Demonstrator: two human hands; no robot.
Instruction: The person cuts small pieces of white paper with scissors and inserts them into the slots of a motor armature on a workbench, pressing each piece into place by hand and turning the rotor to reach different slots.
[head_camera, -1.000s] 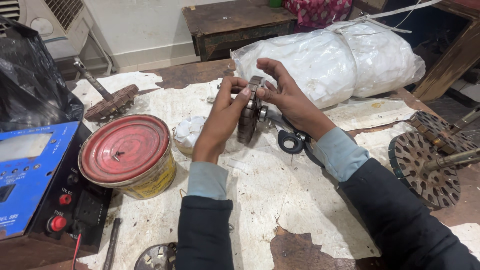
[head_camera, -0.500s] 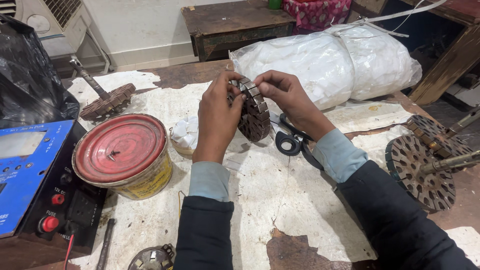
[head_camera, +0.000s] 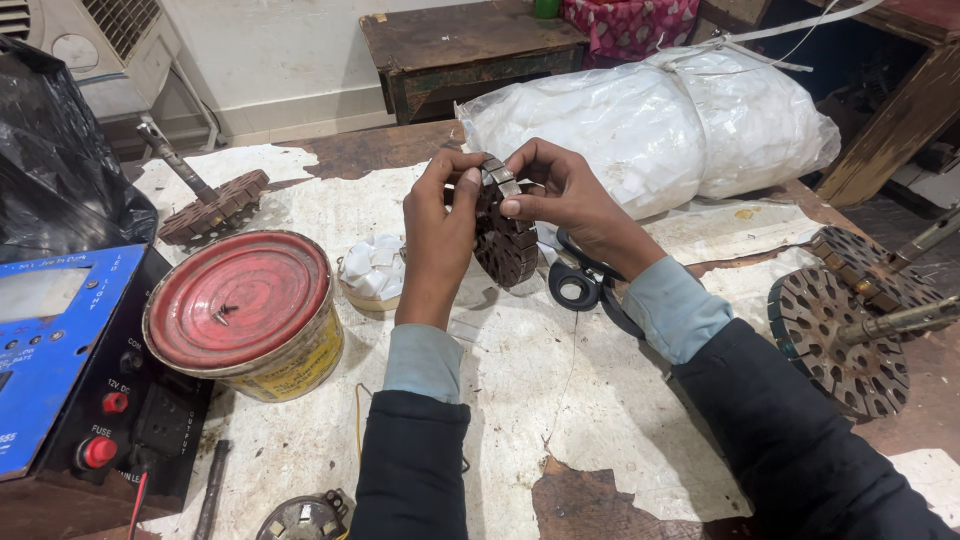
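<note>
A round, slotted metal motor core (head_camera: 505, 240), dark and rusty, is held upright above the workbench between both hands. My left hand (head_camera: 440, 225) grips its left rim with fingers curled over the top. My right hand (head_camera: 565, 195) pinches the top edge from the right, thumb pressed on the rim. Black-handled scissors (head_camera: 578, 285) lie on the bench just below and right of the core. A small bowl of white paper pieces (head_camera: 372, 270) sits to the left of my left wrist.
A tin with a red lid (head_camera: 240, 310) stands left of centre, beside a blue and black power unit (head_camera: 60, 350). More slotted cores on shafts lie at the right (head_camera: 850, 330) and far left (head_camera: 215, 205). A white plastic bundle (head_camera: 680, 120) lies behind.
The core has been raised and turned slightly, and both hands have shifted their fingers onto its top rim. The camera view moved a little.
</note>
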